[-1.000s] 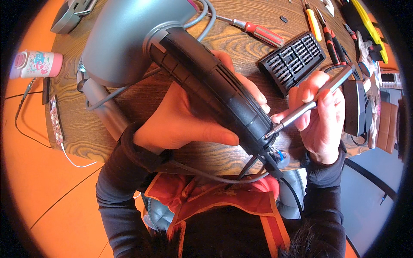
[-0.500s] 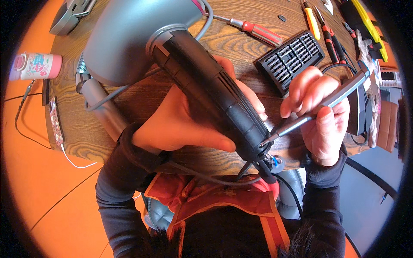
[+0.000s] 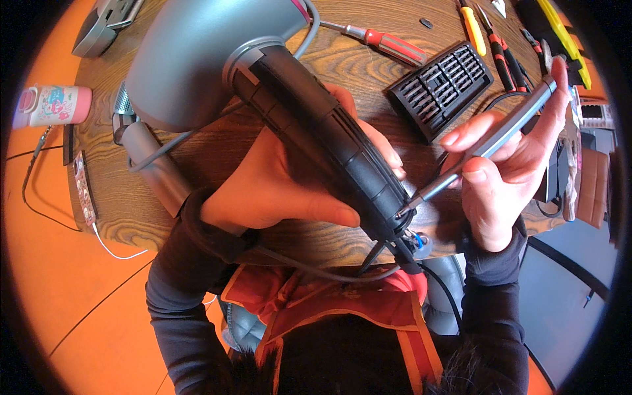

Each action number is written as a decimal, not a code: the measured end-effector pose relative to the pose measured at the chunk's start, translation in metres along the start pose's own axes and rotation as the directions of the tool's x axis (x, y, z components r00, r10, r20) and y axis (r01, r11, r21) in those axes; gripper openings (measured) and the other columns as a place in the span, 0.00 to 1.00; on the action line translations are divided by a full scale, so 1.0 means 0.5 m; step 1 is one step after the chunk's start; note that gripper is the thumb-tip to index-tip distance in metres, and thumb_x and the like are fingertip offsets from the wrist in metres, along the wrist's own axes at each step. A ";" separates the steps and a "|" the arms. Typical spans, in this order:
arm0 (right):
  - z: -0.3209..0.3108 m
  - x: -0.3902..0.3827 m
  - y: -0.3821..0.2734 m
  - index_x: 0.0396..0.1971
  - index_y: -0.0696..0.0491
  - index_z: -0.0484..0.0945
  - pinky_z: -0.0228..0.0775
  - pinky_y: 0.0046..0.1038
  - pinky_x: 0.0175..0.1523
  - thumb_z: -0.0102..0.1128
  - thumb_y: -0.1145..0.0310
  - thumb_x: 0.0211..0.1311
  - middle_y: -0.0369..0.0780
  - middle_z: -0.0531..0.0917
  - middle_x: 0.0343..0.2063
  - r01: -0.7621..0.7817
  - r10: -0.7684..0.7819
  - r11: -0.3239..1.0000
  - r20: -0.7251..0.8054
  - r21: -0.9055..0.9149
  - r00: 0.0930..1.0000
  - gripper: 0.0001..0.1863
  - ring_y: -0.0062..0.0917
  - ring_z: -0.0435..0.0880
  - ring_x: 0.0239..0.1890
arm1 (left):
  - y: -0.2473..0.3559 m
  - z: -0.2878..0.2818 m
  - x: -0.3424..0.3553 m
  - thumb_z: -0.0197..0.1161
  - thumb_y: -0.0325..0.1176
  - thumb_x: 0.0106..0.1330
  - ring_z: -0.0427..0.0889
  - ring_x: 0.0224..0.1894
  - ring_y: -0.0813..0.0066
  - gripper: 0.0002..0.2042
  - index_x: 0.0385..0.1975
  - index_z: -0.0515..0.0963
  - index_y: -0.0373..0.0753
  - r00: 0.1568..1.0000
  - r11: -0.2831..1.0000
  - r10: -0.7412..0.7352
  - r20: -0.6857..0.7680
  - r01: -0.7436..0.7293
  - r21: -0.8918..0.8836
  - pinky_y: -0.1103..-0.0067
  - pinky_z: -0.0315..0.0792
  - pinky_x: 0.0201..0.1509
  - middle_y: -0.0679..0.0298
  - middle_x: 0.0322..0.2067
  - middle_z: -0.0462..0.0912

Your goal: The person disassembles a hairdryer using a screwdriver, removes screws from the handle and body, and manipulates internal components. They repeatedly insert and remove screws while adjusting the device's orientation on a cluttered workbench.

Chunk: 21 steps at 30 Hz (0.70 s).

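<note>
A hair dryer with a grey head (image 3: 204, 66) and a bare black inner handle (image 3: 322, 135) slants across the middle. My left hand (image 3: 276, 187) is wrapped round that handle from below, thumb along the near side. In my right hand (image 3: 507, 191) a slim grey precision screwdriver (image 3: 503, 135) rests between thumb and fingers, one finger stretched up to its far end. Its tip touches the lower end of the handle, close to the rim. Blue wire (image 3: 417, 241) and a black cord show below that end. The screw itself is too small to make out.
A black bit case (image 3: 441, 85) lies beyond my right hand. Behind it are a red-handled screwdriver (image 3: 395, 47), a yellow-handled tool (image 3: 473, 31) and red-and-black pliers (image 3: 507, 62). At left lie a grey tube (image 3: 155, 161), a pink-and-white bottle (image 3: 59, 105) and a power strip (image 3: 84, 187).
My right hand's fingers have uncurled, one now reaching the screwdriver's far end. The screwdriver has swung slightly steeper, its tip still at the handle end. My left hand holds almost the same place.
</note>
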State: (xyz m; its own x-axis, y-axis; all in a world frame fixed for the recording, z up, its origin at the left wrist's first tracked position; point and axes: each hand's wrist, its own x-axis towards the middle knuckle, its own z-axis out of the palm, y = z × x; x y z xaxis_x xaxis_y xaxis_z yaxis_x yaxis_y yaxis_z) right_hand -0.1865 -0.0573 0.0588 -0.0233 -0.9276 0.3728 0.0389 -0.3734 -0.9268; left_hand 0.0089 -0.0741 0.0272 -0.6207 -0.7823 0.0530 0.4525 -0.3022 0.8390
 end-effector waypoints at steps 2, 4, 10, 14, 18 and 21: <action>-0.020 0.014 0.008 0.62 0.53 0.36 0.73 0.21 0.26 0.62 0.59 0.50 0.48 0.76 0.33 0.037 -0.038 0.999 0.082 0.015 0.996 0.49 0.25 0.78 0.28 | -0.002 0.002 -0.001 0.75 0.25 0.31 0.75 0.42 0.55 0.38 0.42 0.55 0.40 1.000 1.000 0.008 0.029 -0.008 -0.023 0.63 0.72 0.44 0.55 0.34 0.74; -0.041 0.023 0.014 0.62 0.54 0.40 0.75 0.22 0.32 0.54 0.58 0.56 0.51 0.73 0.43 -0.004 0.000 0.997 0.049 0.079 0.999 0.41 0.28 0.78 0.39 | -0.003 0.002 -0.003 0.74 0.23 0.32 0.75 0.42 0.54 0.37 0.42 0.55 0.40 0.999 0.999 -0.006 0.032 0.007 -0.041 0.62 0.71 0.45 0.55 0.34 0.74; -0.096 0.043 0.022 0.60 0.54 0.49 0.75 0.21 0.42 0.42 0.70 0.63 0.47 0.70 0.48 -0.043 0.032 0.974 0.052 0.222 0.998 0.26 0.25 0.74 0.47 | 0.001 0.004 -0.012 0.70 0.18 0.32 0.74 0.43 0.54 0.36 0.44 0.55 0.40 0.997 0.994 -0.078 -0.029 0.075 -0.076 0.60 0.69 0.47 0.55 0.34 0.75; -0.088 0.028 0.028 0.59 0.52 0.52 0.72 0.25 0.46 0.44 0.68 0.63 0.44 0.71 0.43 -0.002 -0.018 0.951 0.064 0.310 0.998 0.25 0.23 0.74 0.42 | 0.003 0.001 -0.014 0.68 0.17 0.32 0.74 0.43 0.54 0.36 0.44 0.55 0.41 0.994 0.993 -0.110 -0.015 0.109 -0.047 0.60 0.69 0.47 0.54 0.34 0.75; -0.073 0.028 0.022 0.58 0.52 0.52 0.71 0.27 0.48 0.46 0.65 0.62 0.43 0.71 0.42 0.018 -0.038 0.930 0.047 0.367 0.998 0.26 0.23 0.74 0.41 | 0.001 0.001 -0.013 0.67 0.16 0.32 0.74 0.43 0.53 0.36 0.44 0.55 0.42 0.993 0.993 -0.115 -0.008 0.115 -0.016 0.60 0.68 0.47 0.54 0.34 0.75; -0.069 0.027 0.008 0.58 0.52 0.52 0.72 0.27 0.46 0.48 0.64 0.61 0.43 0.71 0.41 -0.081 0.074 0.932 0.032 0.352 0.997 0.27 0.24 0.74 0.40 | 0.000 0.004 -0.013 0.67 0.16 0.32 0.74 0.43 0.53 0.36 0.43 0.56 0.43 0.993 0.991 -0.121 -0.011 0.120 -0.065 0.61 0.69 0.46 0.54 0.34 0.75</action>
State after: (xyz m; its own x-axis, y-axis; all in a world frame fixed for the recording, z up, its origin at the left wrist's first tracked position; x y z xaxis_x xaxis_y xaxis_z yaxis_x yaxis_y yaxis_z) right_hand -0.2212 -0.0711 0.0588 0.0116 -0.9526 0.3041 0.3900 -0.2757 -0.8786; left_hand 0.0116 -0.0681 0.0280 -0.6637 -0.7460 -0.0552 0.4150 -0.4286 0.8025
